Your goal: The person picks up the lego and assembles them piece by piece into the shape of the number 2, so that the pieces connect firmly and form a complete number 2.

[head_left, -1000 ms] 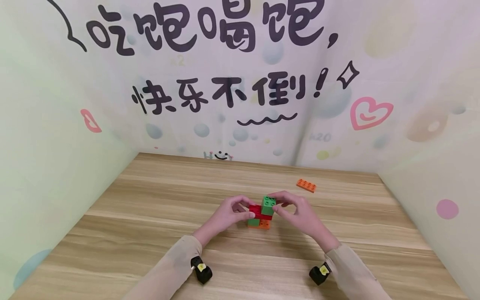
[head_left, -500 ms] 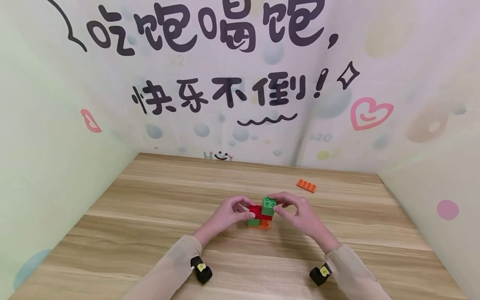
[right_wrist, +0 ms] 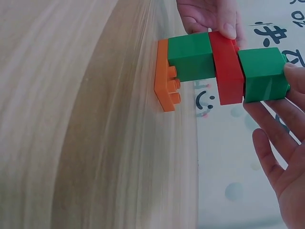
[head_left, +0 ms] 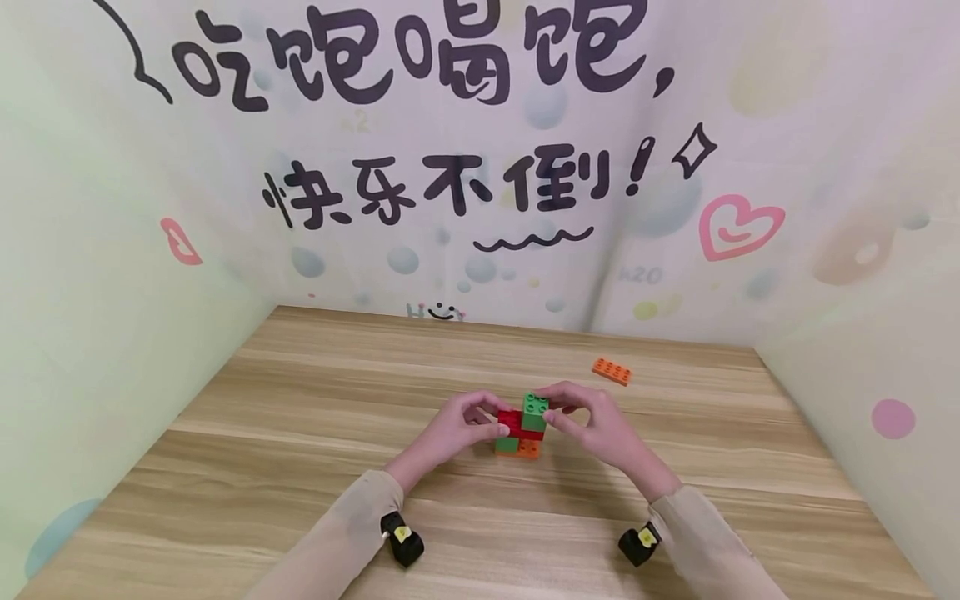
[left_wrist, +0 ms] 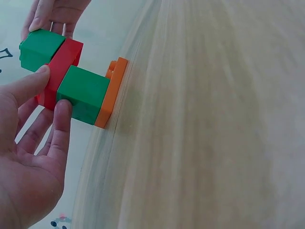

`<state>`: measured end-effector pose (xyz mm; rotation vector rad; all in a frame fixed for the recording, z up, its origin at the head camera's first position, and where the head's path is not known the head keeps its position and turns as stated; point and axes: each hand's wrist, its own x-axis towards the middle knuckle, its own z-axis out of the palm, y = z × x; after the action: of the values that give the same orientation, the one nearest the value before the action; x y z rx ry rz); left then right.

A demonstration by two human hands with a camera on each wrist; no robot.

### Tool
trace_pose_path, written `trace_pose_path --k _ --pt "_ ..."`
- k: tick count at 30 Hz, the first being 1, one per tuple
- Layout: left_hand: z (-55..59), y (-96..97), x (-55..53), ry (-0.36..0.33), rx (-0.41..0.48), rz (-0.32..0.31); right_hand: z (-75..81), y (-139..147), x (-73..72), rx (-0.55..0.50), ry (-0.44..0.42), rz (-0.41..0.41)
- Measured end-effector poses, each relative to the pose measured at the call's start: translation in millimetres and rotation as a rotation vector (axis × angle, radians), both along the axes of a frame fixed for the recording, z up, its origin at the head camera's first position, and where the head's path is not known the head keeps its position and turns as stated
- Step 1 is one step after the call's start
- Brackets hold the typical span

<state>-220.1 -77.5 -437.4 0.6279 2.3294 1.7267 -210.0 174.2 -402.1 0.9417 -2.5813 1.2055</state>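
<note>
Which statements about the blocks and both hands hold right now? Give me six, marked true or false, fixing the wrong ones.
1. The left hand holds the red block. True.
2. The right hand pinches the upper green block. True.
3. The red block sits directly on the bottom orange plate. False: the lower green block stands between them.
4. The far orange plate lies on the table, touched by neither hand. True.
5. The lower green block covers the whole bottom orange plate. False: some studs show beside it.
6. The upper green block stands straight above the lower green block. False: it is offset toward the right hand.
</note>
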Motion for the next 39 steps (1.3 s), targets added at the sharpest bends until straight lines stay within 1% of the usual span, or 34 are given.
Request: trace_pose_path --k 6,12,20,27,34,39 --pt "-0.3 -1.0 0.0 -0.001 -0.002 0.005 2.6 0 -0.9 0.018 -0.033 -0.009" --pt "-0.7 -2.5 -0.5 0.005 0.002 -0.007 4.7 0 -1.5 0.025 -0.072 -0.013" --pt "-2.2 -3.5 -1.7 0.016 -0.006 -0.003 6.6 0 -3.2 0.045 -0.085 0.021" --pt "-2.7 -3.8 -0.9 0.003 0.005 -0.001 15.4 -4 -3.8 0.088 -0.099 0.056" --pt "-5.2 -2.4 -3.0 0.015 0.014 -0.007 24.2 -4 -7.2 0.11 -0.132 0.081" --pt "-5.6 -1.2 -3.6 0.022 0.027 -0.013 26.4 -2 -10.6 0.12 -0.165 0.094"
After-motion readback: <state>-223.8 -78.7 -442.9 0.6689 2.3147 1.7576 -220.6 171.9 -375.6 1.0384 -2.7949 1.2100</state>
